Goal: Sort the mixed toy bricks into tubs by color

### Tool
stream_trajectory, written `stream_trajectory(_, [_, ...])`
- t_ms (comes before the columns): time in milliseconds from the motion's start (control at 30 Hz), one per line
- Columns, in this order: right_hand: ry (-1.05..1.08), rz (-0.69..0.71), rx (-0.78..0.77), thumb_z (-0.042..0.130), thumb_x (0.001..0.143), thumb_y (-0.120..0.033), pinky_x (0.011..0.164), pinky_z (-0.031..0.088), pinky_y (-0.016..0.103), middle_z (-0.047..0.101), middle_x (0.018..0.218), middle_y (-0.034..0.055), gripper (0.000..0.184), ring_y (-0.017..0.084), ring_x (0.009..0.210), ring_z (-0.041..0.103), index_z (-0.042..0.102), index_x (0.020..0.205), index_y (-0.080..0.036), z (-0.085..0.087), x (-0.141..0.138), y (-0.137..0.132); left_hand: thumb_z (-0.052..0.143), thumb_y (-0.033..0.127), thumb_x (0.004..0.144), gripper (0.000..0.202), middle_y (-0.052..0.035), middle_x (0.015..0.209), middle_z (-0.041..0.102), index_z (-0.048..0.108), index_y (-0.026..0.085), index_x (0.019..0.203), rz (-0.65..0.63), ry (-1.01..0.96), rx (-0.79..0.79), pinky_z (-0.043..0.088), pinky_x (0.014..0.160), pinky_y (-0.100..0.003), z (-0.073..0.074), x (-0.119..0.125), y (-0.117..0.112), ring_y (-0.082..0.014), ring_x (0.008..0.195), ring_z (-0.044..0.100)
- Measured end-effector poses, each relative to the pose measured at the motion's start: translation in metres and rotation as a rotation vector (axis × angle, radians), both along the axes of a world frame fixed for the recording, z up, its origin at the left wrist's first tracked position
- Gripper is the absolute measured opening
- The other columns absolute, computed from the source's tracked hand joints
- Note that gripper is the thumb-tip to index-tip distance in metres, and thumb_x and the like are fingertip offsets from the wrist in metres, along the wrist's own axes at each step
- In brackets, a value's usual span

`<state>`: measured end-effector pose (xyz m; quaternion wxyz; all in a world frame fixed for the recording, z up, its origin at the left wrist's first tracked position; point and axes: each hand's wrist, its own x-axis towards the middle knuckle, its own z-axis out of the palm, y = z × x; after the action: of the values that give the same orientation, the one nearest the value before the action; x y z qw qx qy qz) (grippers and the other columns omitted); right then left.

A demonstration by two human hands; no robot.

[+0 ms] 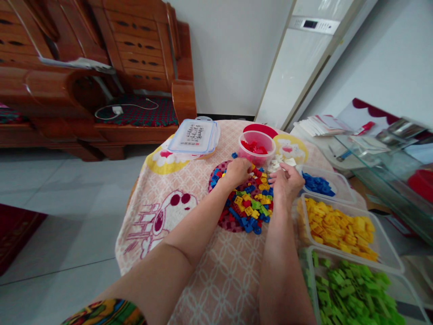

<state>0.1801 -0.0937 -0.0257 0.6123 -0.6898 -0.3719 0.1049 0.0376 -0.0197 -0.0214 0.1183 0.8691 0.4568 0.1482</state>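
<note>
A mixed pile of toy building bricks (248, 210), in red, yellow, blue and green, lies on a round dark-red patterned mat (233, 225). At the pile's far side my left hand (237, 172) reaches in with its fingers drawn together. A bit of yellow shows by its fingertips, but whether they grip it I cannot make out. My right hand (288, 181) hovers over the pile's right edge, fingers curled and thumb close to them; what they hold, if anything, is hidden. Just beyond it lie white bricks (277, 161).
A pink-tinted round tub (257, 151) holds red bricks. Along the right stand clear boxes of blue bricks (317, 184), yellow bricks (338, 225) and green bricks (355, 289). A lidded box (193, 136) sits at the far left of the cloth-covered table (223, 271). A glass shelf (379, 171) borders the right.
</note>
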Motion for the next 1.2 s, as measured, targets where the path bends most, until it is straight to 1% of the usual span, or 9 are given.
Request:
stream_trajectory(167, [0.036, 0.007, 0.003, 0.055, 0.078, -0.033, 0.044, 0.05, 0.027, 0.067, 0.059, 0.0024, 0.04, 0.016, 0.042, 0.06, 0.073, 0.106, -0.011, 0.004, -0.001, -0.002, 0.06, 0.018, 0.085, 0.018, -0.0108, 0.092, 0.074, 0.076, 0.016, 0.092, 0.031, 0.024, -0.042, 0.051, 0.082, -0.031, 0.006, -0.002, 0.0, -0.0242, 0.096, 0.068])
stream_trajectory(333, [0.051, 0.035, 0.013, 0.055, 0.076, -0.031, 0.044, 0.05, 0.027, 0.066, 0.057, 0.0032, 0.039, 0.017, 0.043, 0.06, 0.073, 0.102, -0.009, 0.005, -0.005, -0.002, 0.07, 0.029, 0.082, 0.017, -0.0126, 0.095, 0.074, 0.077, 0.016, 0.089, -0.007, 0.029, -0.067, 0.051, 0.082, -0.031, 0.008, -0.002, -0.002, -0.0266, 0.097, 0.068])
stream_trajectory(433, [0.053, 0.047, 0.024, 0.056, 0.076, -0.031, 0.043, 0.049, 0.026, 0.066, 0.057, 0.0031, 0.038, 0.016, 0.042, 0.059, 0.073, 0.1, -0.009, 0.006, -0.006, -0.002, 0.072, 0.029, 0.081, 0.017, -0.0145, 0.094, 0.074, 0.077, 0.014, 0.087, 0.001, 0.004, -0.065, 0.051, 0.081, -0.033, 0.008, -0.001, -0.002, -0.0274, 0.095, 0.068])
stream_trajectory(600, [0.047, 0.092, -0.009, 0.056, 0.076, -0.034, 0.044, 0.049, 0.026, 0.067, 0.059, 0.0037, 0.037, 0.017, 0.044, 0.06, 0.074, 0.098, -0.01, 0.006, -0.005, -0.003, 0.07, 0.024, 0.08, 0.013, -0.0059, 0.075, 0.073, 0.079, 0.014, 0.082, -0.037, -0.276, -0.193, 0.049, 0.073, -0.027, 0.014, -0.013, 0.008, -0.0172, 0.073, 0.065])
stream_trajectory(733, [0.019, 0.227, -0.06, 0.06, 0.077, -0.042, 0.047, 0.052, 0.029, 0.071, 0.066, 0.0053, 0.043, 0.02, 0.052, 0.065, 0.074, 0.104, -0.012, 0.005, -0.009, -0.002, 0.069, 0.026, 0.079, 0.016, -0.0026, 0.07, 0.072, 0.079, 0.013, 0.082, -0.127, -0.503, -0.237, 0.045, 0.065, -0.022, 0.018, -0.019, 0.012, -0.0115, 0.064, 0.06])
stream_trajectory(833, [-0.032, 0.312, -0.078, 0.06, 0.08, -0.047, 0.051, 0.055, 0.03, 0.074, 0.074, 0.0069, 0.045, 0.02, 0.059, 0.067, 0.074, 0.107, -0.014, 0.005, -0.013, -0.002, 0.068, 0.024, 0.078, 0.016, -0.003, 0.07, 0.072, 0.079, 0.012, 0.081, -0.199, -0.566, -0.241, 0.044, 0.062, -0.021, 0.019, -0.015, 0.009, -0.0105, 0.062, 0.06])
stream_trajectory(933, [-0.044, 0.325, -0.087, 0.06, 0.08, -0.045, 0.05, 0.054, 0.029, 0.072, 0.07, 0.0053, 0.036, 0.019, 0.055, 0.066, 0.074, 0.095, -0.015, 0.007, -0.017, -0.003, 0.066, 0.02, 0.079, 0.016, -0.0028, 0.074, 0.074, 0.079, 0.012, 0.085, -0.247, -0.572, -0.221, 0.047, 0.066, -0.021, 0.018, -0.009, 0.006, -0.0111, 0.065, 0.062])
stream_trajectory(1067, [0.032, 0.212, -0.03, 0.062, 0.078, -0.043, 0.046, 0.053, 0.028, 0.068, 0.063, 0.0031, 0.032, 0.019, 0.051, 0.064, 0.071, 0.089, -0.015, 0.007, -0.015, -0.003, 0.063, 0.016, 0.081, 0.022, -0.0057, 0.094, 0.077, 0.079, 0.015, 0.097, -0.194, -0.472, -0.101, 0.052, 0.083, -0.026, 0.013, -0.004, 0.007, -0.0151, 0.081, 0.067])
stream_trajectory(1200, [0.122, -0.051, 0.101, 0.058, 0.081, -0.045, 0.05, 0.057, 0.032, 0.071, 0.071, 0.0066, 0.044, 0.022, 0.057, 0.068, 0.069, 0.107, -0.011, 0.002, 0.0, 0.002, 0.056, 0.015, 0.087, 0.033, -0.0102, 0.118, 0.072, 0.075, 0.017, 0.113, -0.157, -0.242, 0.051, 0.048, 0.102, -0.033, 0.003, -0.004, 0.01, -0.0207, 0.107, 0.066])
